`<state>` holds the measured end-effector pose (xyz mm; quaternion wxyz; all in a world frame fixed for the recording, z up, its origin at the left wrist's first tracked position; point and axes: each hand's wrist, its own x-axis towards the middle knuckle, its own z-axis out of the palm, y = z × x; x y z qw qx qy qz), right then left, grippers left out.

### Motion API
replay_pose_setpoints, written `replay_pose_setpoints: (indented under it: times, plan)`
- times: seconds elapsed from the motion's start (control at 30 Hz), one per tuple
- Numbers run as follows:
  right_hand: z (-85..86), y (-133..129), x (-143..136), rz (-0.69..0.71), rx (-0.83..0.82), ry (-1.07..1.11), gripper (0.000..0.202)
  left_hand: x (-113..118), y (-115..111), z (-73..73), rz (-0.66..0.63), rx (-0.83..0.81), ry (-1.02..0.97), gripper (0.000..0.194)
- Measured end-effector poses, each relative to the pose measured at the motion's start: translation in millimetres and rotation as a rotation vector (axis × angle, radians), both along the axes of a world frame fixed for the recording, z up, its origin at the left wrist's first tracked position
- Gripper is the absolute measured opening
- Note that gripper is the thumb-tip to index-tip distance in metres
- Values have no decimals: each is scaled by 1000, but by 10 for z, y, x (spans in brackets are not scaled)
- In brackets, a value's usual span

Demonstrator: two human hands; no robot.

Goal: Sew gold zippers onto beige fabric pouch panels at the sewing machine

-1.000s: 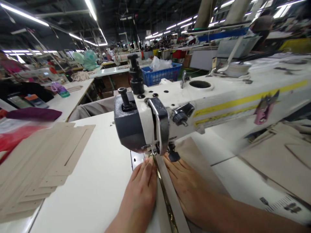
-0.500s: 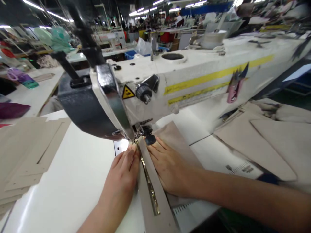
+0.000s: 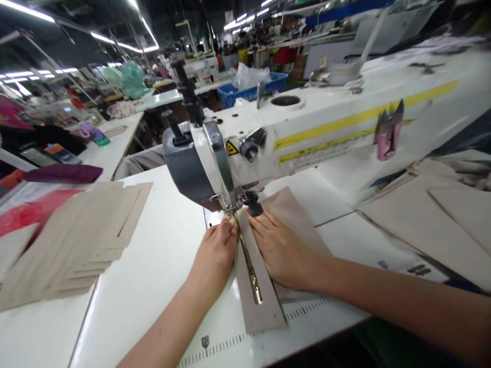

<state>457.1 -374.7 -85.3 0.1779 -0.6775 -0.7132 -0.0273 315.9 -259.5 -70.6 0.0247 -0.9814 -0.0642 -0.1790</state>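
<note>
A beige strip of material (image 3: 264, 318) with a gold-toothed zipper (image 3: 250, 266) set in its slot runs under the needle area of a white sewing machine (image 3: 326, 138). My left hand (image 3: 215, 251) is at the strip's left edge, its curled fingers pinching close to the presser foot. My right hand (image 3: 282, 250) lies flat, fingers stretched out, along the strip's right side. Beneath that palm is a wider beige panel (image 3: 299, 214), partly covered by the hand. Both sets of fingertips are near the foot, and the left ones are partly hidden.
Stacked beige pieces (image 3: 72, 230) lie on the left, with more beige panels (image 3: 418, 204) on the right. Pink-handled snips (image 3: 387, 135) hang on the machine arm. A ruler scale (image 3: 226, 345) marks the table's front edge. Behind stands a blue crate (image 3: 230, 96).
The view has shifted, bringing more of the left stack and the strip's near end into sight. The strip sits slightly further under the machine, both hands still beside it.
</note>
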Motion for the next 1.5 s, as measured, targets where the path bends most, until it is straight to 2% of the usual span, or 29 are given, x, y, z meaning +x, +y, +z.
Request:
replay_pose_setpoints:
  times: [0.2,0.47,0.63,0.77,0.93,1.17,1.37,1.5]
  plan:
    - [-15,130,60,15,27,37,44,5,23,-31,26,-56,-75,28]
    - [-12,260,123,62,97,65,39,-20,105,-133,40,-43,-125,33]
    - [13,202,107,65,118,71,40,-55,71,-105,25,-11,-139,31]
    - [-2,88,52,3,102,44,45,-104,-20,-54,-21,8,-149,26]
    - [2,51,17,-42,49,23,45,-108,-64,-27,-15,6,-163,24]
    - [30,146,100,-8,25,58,45,-45,25,-30,-33,17,-169,24]
    - [32,265,167,-43,17,56,42,-33,98,-88,-22,48,-165,28]
    - [21,355,212,-45,69,33,40,-26,144,-119,-27,39,-186,30]
